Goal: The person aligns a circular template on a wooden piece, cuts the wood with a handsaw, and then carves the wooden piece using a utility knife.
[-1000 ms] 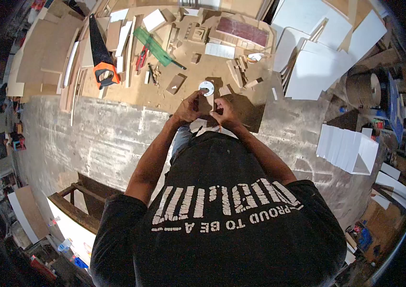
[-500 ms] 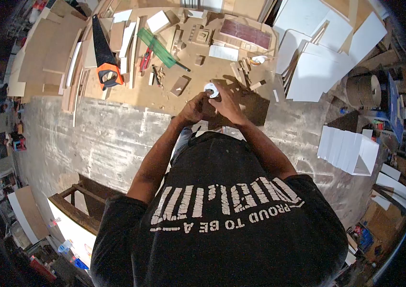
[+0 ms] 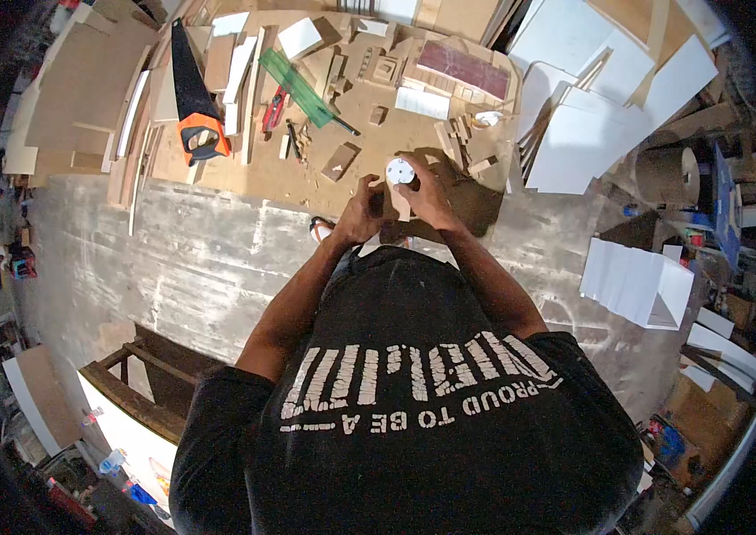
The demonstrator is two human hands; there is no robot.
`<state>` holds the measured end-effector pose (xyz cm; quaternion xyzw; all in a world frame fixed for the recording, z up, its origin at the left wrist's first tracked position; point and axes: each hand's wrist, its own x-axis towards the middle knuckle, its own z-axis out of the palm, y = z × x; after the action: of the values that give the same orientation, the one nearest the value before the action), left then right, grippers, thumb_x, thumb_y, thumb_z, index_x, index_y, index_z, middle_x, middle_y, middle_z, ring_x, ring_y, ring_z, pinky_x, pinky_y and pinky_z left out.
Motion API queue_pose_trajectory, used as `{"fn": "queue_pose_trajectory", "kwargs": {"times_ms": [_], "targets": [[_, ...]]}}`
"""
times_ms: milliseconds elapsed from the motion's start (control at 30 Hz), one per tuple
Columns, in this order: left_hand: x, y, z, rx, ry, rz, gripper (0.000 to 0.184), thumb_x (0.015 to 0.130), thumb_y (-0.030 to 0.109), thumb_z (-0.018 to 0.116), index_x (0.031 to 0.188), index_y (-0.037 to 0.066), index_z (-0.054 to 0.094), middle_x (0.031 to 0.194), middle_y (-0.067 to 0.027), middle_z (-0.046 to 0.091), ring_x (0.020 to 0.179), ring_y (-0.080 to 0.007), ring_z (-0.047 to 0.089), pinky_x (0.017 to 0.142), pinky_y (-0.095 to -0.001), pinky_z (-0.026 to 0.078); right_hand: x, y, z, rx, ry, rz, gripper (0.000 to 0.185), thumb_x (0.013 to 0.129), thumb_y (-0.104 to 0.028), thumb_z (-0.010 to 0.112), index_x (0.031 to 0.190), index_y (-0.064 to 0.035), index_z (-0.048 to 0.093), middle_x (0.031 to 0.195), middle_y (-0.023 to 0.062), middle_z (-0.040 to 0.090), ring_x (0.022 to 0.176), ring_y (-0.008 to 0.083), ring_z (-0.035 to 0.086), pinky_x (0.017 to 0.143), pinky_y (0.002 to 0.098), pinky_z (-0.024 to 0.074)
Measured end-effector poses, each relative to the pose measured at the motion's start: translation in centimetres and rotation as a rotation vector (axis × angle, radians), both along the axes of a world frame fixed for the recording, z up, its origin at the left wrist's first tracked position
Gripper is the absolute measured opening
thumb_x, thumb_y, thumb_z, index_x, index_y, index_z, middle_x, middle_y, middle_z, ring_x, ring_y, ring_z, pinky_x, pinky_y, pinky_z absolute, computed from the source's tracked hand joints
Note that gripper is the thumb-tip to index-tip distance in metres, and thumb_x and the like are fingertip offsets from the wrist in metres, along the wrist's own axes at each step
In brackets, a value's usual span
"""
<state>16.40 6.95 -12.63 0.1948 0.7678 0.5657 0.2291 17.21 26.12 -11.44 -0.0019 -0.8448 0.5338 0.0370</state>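
Note:
My right hand (image 3: pixel 430 198) is closed round a white round disc (image 3: pixel 400 170) with small dark marks on its face, which looks like a tape roll. Below the disc, between my hands, a pale tan strip (image 3: pixel 399 209) shows; I cannot tell whether it joins the disc. My left hand (image 3: pixel 362 212) is just left of the strip, its fingers bent and apart, with nothing visible in them. Both hands are over the near edge of the wooden worktable (image 3: pixel 244 178). A small brown block (image 3: pixel 341 161) lies beyond my left hand.
A handsaw (image 3: pixel 202 134) with an orange handle, a red cutter (image 3: pixel 275 109), a green strip (image 3: pixel 298 89) and wood offcuts (image 3: pixel 455 141) lie on the table. White boards (image 3: pixel 587 134) lean at the right. A white folded panel (image 3: pixel 636 283) stands on the floor.
My left hand has drawn away from the white disc, down and left, and its fingers have opened. The disc has turned its marked face up, and the tan strip now shows.

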Motion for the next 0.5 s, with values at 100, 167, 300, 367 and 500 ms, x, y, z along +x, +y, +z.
{"fn": "queue_pose_trajectory", "kwargs": {"times_ms": [100,167,300,367,500], "targets": [[0.7,0.0,0.9,-0.02,0.085,0.021,0.073,0.079,0.009,0.075,0.135,0.002,0.028,0.116,-0.024,0.064,0.106,-0.0356,0.065,0.088,-0.0423,0.051,-0.1,0.5,1.3,0.026,-0.047,0.022,0.057,0.08,-0.006,0.074,0.133,-0.0078,0.052,0.117,0.0164,0.064,0.106,0.0245,0.063,0.092,0.0346,0.049],[1.0,0.5,0.2,-0.067,0.105,0.088,0.069,0.081,0.008,0.073,0.135,0.002,0.03,0.118,-0.0243,0.063,0.108,-0.0374,0.064,0.09,-0.043,0.051,-0.3,0.7,0.7,0.0,0.009,0.014,0.057,0.08,-0.006,0.075,0.132,-0.0065,0.053,0.114,0.0159,0.065,0.103,0.0237,0.063,0.091,0.0335,0.0492],[0.6,0.8,2.0,-0.057,0.011,0.111,0.066,0.081,0.009,0.071,0.135,0.004,0.034,0.121,-0.0251,0.061,0.111,-0.0399,0.061,0.091,-0.0445,0.05,-0.9,1.2,-0.9,-0.042,0.003,0.013,0.055,0.08,-0.005,0.074,0.131,-0.0043,0.053,0.113,0.0143,0.064,0.103,0.0224,0.062,0.09,0.0322,0.0487],[0.5,0.3,0.9,-0.052,0.037,0.113,0.062,0.08,0.008,0.07,0.134,0.004,0.038,0.118,-0.0255,0.061,0.11,-0.0407,0.06,0.091,-0.0454,0.049,-0.9,1.1,3.1,0.11,-0.084,0.066,0.054,0.08,-0.005,0.074,0.13,-0.0041,0.053,0.114,0.0135,0.063,0.105,0.0213,0.061,0.09,0.032,0.0482],[0.3,-0.8,0.2,-0.178,0.262,0.087,0.049,0.082,0.007,0.067,0.128,0.004,0.049,0.109,-0.0218,0.062,0.101,-0.0406,0.059,0.086,-0.0462,0.049,-0.9,0.0,1.5,-0.097,-0.025,0.021,0.056,0.077,-0.002,0.073,0.129,-0.0069,0.054,0.112,0.0139,0.064,0.101,0.0267,0.064,0.09,0.0366,0.0492]]}}
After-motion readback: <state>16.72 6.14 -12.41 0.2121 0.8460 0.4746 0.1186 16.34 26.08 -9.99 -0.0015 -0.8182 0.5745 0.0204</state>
